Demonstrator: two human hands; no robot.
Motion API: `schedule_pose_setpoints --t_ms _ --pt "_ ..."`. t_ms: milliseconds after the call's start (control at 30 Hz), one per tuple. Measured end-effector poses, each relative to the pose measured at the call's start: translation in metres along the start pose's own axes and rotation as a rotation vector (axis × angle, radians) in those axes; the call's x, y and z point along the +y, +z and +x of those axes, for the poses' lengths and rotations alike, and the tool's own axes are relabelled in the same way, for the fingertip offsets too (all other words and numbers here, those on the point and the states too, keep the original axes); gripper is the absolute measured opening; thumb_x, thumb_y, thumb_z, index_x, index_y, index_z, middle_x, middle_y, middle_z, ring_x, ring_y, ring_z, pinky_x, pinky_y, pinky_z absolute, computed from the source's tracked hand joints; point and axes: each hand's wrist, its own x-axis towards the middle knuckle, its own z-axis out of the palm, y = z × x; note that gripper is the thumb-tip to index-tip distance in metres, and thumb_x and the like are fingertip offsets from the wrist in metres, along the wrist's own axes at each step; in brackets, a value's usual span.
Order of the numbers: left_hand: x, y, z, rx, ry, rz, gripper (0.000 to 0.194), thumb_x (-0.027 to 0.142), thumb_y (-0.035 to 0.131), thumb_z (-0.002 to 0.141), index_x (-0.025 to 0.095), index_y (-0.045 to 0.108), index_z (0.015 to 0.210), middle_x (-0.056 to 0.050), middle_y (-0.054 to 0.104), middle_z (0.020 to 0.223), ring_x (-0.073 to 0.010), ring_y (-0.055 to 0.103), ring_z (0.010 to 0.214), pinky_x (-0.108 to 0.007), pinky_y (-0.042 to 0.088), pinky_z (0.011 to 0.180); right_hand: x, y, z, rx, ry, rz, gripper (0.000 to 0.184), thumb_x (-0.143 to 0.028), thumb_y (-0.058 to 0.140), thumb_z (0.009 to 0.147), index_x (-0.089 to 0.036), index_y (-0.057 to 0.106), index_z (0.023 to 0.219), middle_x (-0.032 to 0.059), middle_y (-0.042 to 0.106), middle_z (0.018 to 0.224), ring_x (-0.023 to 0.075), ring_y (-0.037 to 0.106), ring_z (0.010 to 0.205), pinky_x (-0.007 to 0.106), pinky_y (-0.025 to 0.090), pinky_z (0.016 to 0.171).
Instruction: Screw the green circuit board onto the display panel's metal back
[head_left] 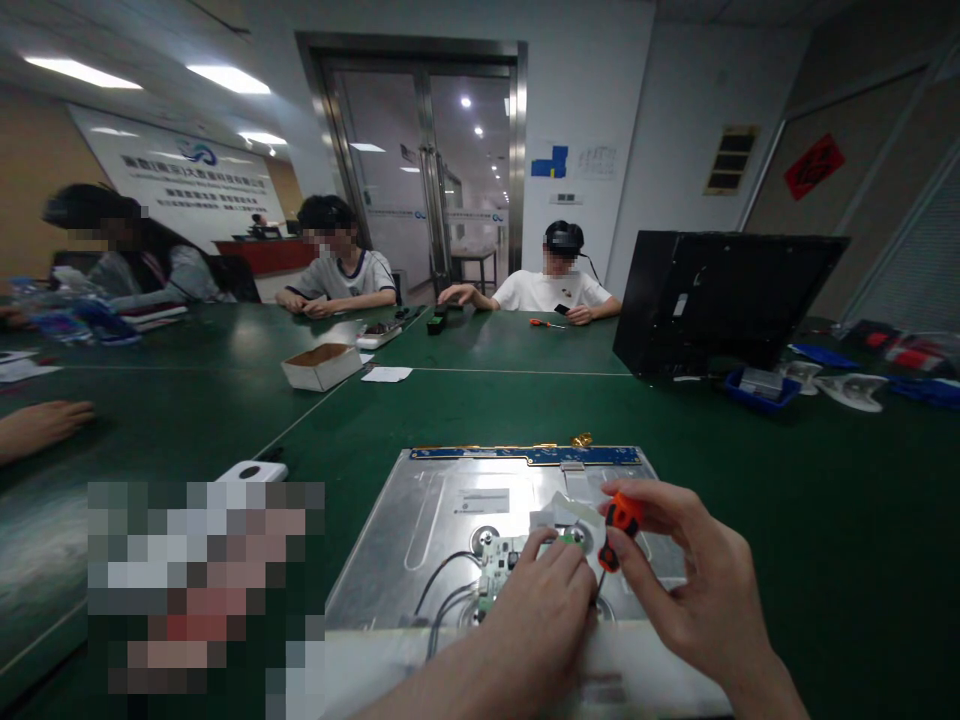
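One silvery metal panel [442, 500] lies flat on the green counter [825, 520], blue strip [487, 455] along its far edge; my right hand [701, 580] grips an orange-black screwdriver [624, 512], my left hand [551, 585] presses the green board [499, 560], fingertips and driver tip hidden.

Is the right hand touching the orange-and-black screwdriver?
Touching. The head view shows the right hand holding the orange-and-black screwdriver by its handle, between thumb and fingers.

Metal-framed glass doors [469, 180] in pale wall [585, 100]; green tabletop [480, 410].
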Motion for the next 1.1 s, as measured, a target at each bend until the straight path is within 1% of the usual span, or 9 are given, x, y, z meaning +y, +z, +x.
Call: schedule_pose_setpoints --t_ms 200,367,500,700,800,933,1033,1100 --pt "-0.0048 0.0046 0.0006 -0.003 0.031 -0.005 0.015 0.029 0.057 0.095 0.017 0.057 0.102 -0.008 0.065 0.101 -0.0261 0.061 0.1 -0.048 0.03 0.111 0.0007 -0.0003 0.0001 -0.019 0.026 0.008 0.035 -0.016 0.057 0.09 -0.023 0.052 0.123 0.0083 0.07 0.109 0.0196 0.072 0.09 0.031 0.063 0.076" --pt "-0.0063 0.0044 0.0001 0.003 0.041 -0.012 0.01 0.021 0.053 0.093 0.017 0.057 0.102 -0.008 0.065 0.101 -0.0258 0.061 0.1 -0.048 0.03 0.111 0.0001 -0.0016 0.0012 -0.03 0.018 0.008 0.035 -0.015 0.055 0.089 -0.022 0.053 0.122 0.0079 0.071 0.105 0.0202 0.072 0.088 0.032 0.063 0.075" --pt "-0.0057 0.0037 0.0003 -0.014 0.054 -0.008 0.013 0.022 0.055 0.091 0.017 0.057 0.103 -0.009 0.066 0.102 -0.0268 0.061 0.1 -0.049 0.029 0.111 -0.0006 -0.0018 0.0021 -0.039 0.016 -0.002 0.034 -0.015 0.055 0.088 -0.023 0.053 0.121 0.0067 0.071 0.102 0.0202 0.072 0.088 0.031 0.063 0.075" --pt "-0.0033 0.0015 -0.0002 -0.012 0.025 -0.029 0.015 0.018 0.054 0.09 0.017 0.056 0.105 -0.009 0.066 0.105 -0.0265 0.061 0.103 -0.048 0.029 0.111 0.0001 -0.0026 0.0031 -0.077 0.011 -0.02 0.036 -0.013 0.054 0.089 -0.023 0.051 0.123 0.0057 0.069 0.102 0.0198 0.071 0.09 0.031 0.061 0.076" --pt "-0.0023 -0.0006 -0.0007 -0.014 0.023 -0.031 0.018 0.021 0.054 0.092 0.018 0.055 0.109 -0.009 0.066 0.108 -0.0273 0.06 0.107 -0.048 0.029 0.111 0.0001 -0.0023 0.0044 -0.072 -0.017 -0.024 0.033 -0.014 0.054 0.09 -0.023 0.052 0.122 0.0056 0.069 0.101 0.0185 0.069 0.084 0.031 0.06 0.071" --pt "-0.0021 -0.0026 -0.001 -0.011 0.031 -0.048 0.024 0.024 0.057 0.091 0.018 0.055 0.114 -0.01 0.066 0.11 -0.0279 0.059 0.11 -0.047 0.03 0.111 -0.0001 -0.001 0.0059 -0.043 -0.022 -0.025 0.025 -0.018 0.06 0.09 -0.024 0.055 0.114 0.0046 0.066 0.097 0.0169 0.066 0.075 0.03 0.058 0.062" --pt "-0.0027 -0.0027 -0.0007 -0.023 0.035 -0.059 0.024 0.025 0.057 0.091 0.018 0.055 0.113 -0.01 0.065 0.111 -0.0278 0.059 0.111 -0.047 0.03 0.111 -0.0003 -0.0009 0.006 -0.047 -0.018 -0.022 0.024 -0.016 0.059 0.091 -0.025 0.056 0.113 0.0042 0.066 0.097 0.0153 0.066 0.072 0.028 0.058 0.06" --pt "-0.0031 -0.0019 -0.0005 -0.028 0.028 -0.06 0.02 0.025 0.056 0.091 0.018 0.056 0.11 -0.01 0.065 0.109 -0.0275 0.059 0.109 -0.047 0.029 0.111 -0.0004 -0.0016 0.0057 -0.057 -0.025 -0.018 0.027 -0.015 0.058 0.091 -0.025 0.055 0.116 0.0046 0.068 0.1 0.0153 0.067 0.073 0.027 0.059 0.062"
